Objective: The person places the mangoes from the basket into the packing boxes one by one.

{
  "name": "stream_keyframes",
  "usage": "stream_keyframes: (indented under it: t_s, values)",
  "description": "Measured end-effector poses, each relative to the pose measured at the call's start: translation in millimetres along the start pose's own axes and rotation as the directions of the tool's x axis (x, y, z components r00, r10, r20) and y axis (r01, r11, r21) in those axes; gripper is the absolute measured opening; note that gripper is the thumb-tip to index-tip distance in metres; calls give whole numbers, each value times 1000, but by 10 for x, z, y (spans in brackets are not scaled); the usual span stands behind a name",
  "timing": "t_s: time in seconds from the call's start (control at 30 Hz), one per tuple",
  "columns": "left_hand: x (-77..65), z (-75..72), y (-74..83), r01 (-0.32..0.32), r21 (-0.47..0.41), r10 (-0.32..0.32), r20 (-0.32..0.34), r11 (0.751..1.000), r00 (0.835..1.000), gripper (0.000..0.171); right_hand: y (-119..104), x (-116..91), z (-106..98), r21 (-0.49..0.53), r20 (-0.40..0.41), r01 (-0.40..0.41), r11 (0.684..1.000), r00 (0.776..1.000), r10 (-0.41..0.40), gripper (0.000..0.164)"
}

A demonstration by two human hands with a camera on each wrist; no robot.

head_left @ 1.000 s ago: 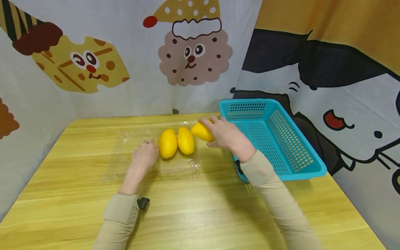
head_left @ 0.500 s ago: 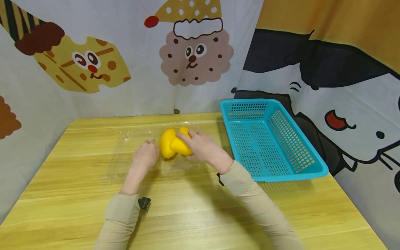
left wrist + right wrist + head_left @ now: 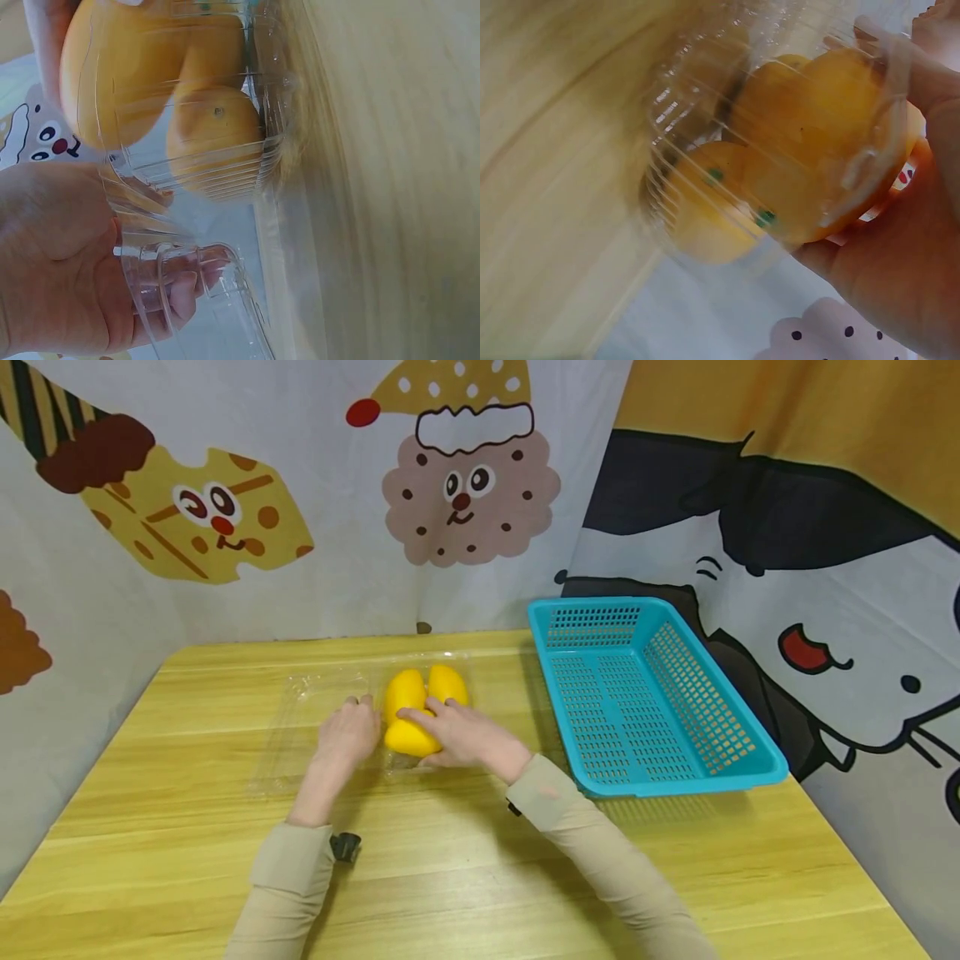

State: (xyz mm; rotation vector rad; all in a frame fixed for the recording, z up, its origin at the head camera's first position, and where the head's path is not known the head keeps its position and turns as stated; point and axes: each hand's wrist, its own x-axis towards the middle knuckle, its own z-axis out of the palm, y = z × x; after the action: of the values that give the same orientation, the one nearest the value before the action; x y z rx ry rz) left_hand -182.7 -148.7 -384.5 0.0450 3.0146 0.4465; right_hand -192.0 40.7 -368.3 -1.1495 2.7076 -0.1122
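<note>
Two yellow mangoes, the left one (image 3: 403,687) and the right one (image 3: 447,682), lie side by side in the right half of an opened clear plastic clamshell box (image 3: 300,727). My right hand (image 3: 468,735) holds a third mango (image 3: 411,740) across the near ends of those two, low in the box. Through the clear wall in the right wrist view, small green marks show on the mangoes' ends. My left hand (image 3: 348,731) grips the box along its middle fold, and its curled fingers (image 3: 180,292) show through the plastic in the left wrist view.
A blue perforated basket (image 3: 697,786) stands to the right on the wooden table (image 3: 450,893). Behind the table hangs a cartoon-printed cloth (image 3: 300,602). A small black device (image 3: 346,847) is on the left wrist.
My right hand has brought the third mango leftward from beside the basket, over the other two, and down toward the near side of the box. The left hand stays put.
</note>
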Motion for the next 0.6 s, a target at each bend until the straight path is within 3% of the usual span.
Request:
stream_keyframes:
  t_s: [0.37, 0.6]
  values:
    - [16, 13, -23, -10, -6, 10, -6, 1000, 1000, 41, 34, 41, 82, 4, 26, 44, 999, 999, -44, 73]
    - [23, 20, -15, -5, -9, 5, 0, 1000, 1000, 40, 47, 15, 122, 63, 48, 55, 996, 997, -58, 69]
